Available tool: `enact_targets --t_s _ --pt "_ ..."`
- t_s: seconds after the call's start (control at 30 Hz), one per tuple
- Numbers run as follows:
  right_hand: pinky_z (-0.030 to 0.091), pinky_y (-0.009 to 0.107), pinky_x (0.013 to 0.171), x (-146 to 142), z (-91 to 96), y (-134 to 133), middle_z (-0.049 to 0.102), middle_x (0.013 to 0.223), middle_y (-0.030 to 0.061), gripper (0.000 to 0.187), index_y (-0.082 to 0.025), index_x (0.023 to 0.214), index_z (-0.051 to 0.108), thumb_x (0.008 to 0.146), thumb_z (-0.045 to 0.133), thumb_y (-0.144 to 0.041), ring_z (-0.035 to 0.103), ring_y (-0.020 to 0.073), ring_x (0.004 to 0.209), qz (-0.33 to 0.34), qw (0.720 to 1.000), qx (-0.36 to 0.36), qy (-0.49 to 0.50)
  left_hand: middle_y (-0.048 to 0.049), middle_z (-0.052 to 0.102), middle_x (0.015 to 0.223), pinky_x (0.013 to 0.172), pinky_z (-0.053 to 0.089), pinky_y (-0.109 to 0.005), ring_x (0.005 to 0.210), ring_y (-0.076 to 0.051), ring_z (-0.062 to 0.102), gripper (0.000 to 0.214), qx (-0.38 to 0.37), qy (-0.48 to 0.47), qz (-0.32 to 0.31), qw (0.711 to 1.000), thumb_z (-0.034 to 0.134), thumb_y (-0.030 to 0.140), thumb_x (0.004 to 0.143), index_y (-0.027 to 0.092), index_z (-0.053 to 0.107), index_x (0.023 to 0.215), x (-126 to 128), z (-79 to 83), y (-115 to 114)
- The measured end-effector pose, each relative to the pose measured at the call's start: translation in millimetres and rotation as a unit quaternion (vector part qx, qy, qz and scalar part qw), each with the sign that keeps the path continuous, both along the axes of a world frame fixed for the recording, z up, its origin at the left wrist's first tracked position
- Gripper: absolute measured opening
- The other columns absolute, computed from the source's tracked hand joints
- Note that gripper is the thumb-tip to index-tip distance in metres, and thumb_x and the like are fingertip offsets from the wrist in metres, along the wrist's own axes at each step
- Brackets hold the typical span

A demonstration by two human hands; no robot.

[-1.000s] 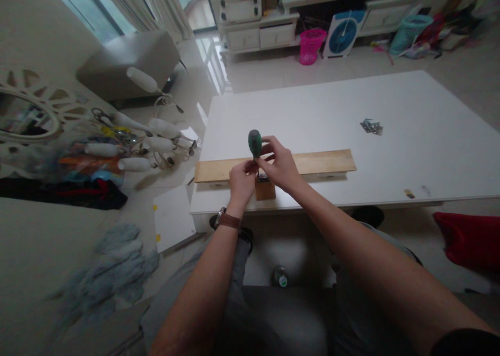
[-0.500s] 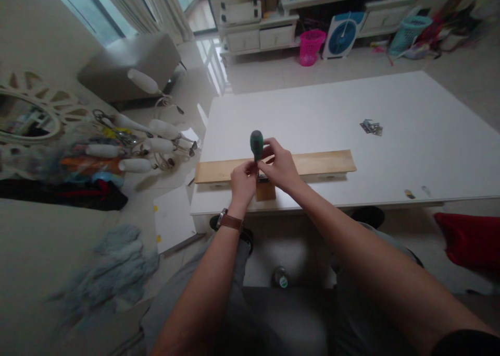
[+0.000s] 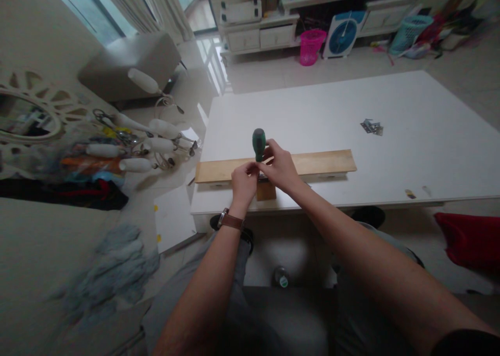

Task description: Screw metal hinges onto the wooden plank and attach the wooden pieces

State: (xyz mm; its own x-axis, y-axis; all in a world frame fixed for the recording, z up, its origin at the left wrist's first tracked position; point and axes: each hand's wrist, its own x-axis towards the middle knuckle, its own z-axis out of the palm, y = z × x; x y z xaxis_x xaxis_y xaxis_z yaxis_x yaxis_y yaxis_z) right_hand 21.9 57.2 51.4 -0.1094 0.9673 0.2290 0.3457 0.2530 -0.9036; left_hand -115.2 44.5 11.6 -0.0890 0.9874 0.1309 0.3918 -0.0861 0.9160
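A long wooden plank (image 3: 312,163) lies across the near part of the white table (image 3: 390,152). A small wooden block (image 3: 266,191) sits at its front edge. A green-handled screwdriver (image 3: 258,143) stands upright over the block, where a bit of dark metal shows. My right hand (image 3: 280,166) is closed around the screwdriver just below its handle. My left hand (image 3: 244,183), with a brown-strapped watch on its wrist, pinches at the base of the screwdriver shaft, and what its fingertips hold is hidden.
A small heap of metal hardware (image 3: 372,127) lies on the table's right half, and small bits (image 3: 409,193) lie near the front right edge. Left of the table is a cluttered chandelier (image 3: 144,142). A red cushion (image 3: 464,238) lies at the right.
The screwdriver handle has shifted slightly to the right and stands a little more upright. Both hands stay at the block, with small finger shifts.
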Motion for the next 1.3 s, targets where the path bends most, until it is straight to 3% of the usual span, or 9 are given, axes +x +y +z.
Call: enact_targets --t_s 0.2,0.43,0.7,1.0,1.17,1.3 --pt "0.054 0.034 0.071 -2 -7.4 0 0.069 0.078 -0.0026 0.038 -0.026 0.111 0.058 0.079 0.070 -0.008 0.069 0.0199 0.076 -0.017 0.999 -0.001 -0.029 -0.0047 0.079 0.081 0.079 0.056 -0.030 0.080 -0.018 0.072 0.012 0.013 -0.003 0.018 1.000 0.069 0.009 0.086 0.018 0.076 0.079 0 1.8 -3" --pt "0.056 0.033 0.074 -2 -10.0 1 0.073 0.085 -0.0010 0.044 -0.027 0.116 0.057 0.080 0.060 -0.002 0.071 0.0197 0.080 -0.002 0.999 0.012 -0.044 -0.0091 0.083 0.090 0.080 0.058 -0.032 0.084 -0.020 0.075 0.018 -0.012 -0.028 -0.012 0.999 0.065 0.008 0.087 0.016 0.081 0.086 0 -1.0 0" --pt "0.057 0.034 0.072 -3 -12.2 1 0.073 0.085 0.0002 0.039 -0.027 0.117 0.058 0.083 0.075 -0.017 0.070 0.0211 0.080 -0.011 0.999 -0.014 -0.051 -0.0048 0.080 0.079 0.076 0.054 -0.029 0.077 -0.019 0.071 0.016 0.006 0.014 0.027 1.000 0.068 0.008 0.084 0.018 0.079 0.078 0 -1.4 -2" --pt "0.056 0.034 0.075 0 -13.0 1 0.076 0.089 0.0001 0.045 -0.027 0.123 0.058 0.083 0.062 -0.007 0.073 0.0209 0.082 -0.007 0.999 0.004 -0.047 -0.0092 0.083 0.091 0.084 0.059 -0.033 0.085 -0.020 0.076 0.018 -0.026 -0.043 0.010 0.999 0.067 0.005 0.086 0.016 0.081 0.087 2 -2.4 0" --pt "0.054 0.033 0.073 0 -12.6 2 0.073 0.086 -0.0008 0.040 -0.027 0.115 0.059 0.080 0.074 -0.015 0.071 0.0215 0.083 -0.024 0.999 -0.004 -0.049 -0.0053 0.081 0.083 0.079 0.057 -0.030 0.080 -0.019 0.073 0.015 -0.009 -0.003 0.024 1.000 0.069 0.007 0.085 0.017 0.078 0.080 2 0.3 -2" --pt "0.051 0.033 0.070 -2 -6.9 -1 0.073 0.082 -0.0014 0.036 -0.027 0.109 0.060 0.079 0.073 -0.011 0.068 0.0203 0.077 -0.036 0.997 -0.009 -0.065 -0.0039 0.079 0.079 0.080 0.057 -0.030 0.076 -0.017 0.071 0.012 -0.008 -0.008 0.024 1.000 0.071 0.008 0.083 0.017 0.075 0.077 1 0.6 -3"
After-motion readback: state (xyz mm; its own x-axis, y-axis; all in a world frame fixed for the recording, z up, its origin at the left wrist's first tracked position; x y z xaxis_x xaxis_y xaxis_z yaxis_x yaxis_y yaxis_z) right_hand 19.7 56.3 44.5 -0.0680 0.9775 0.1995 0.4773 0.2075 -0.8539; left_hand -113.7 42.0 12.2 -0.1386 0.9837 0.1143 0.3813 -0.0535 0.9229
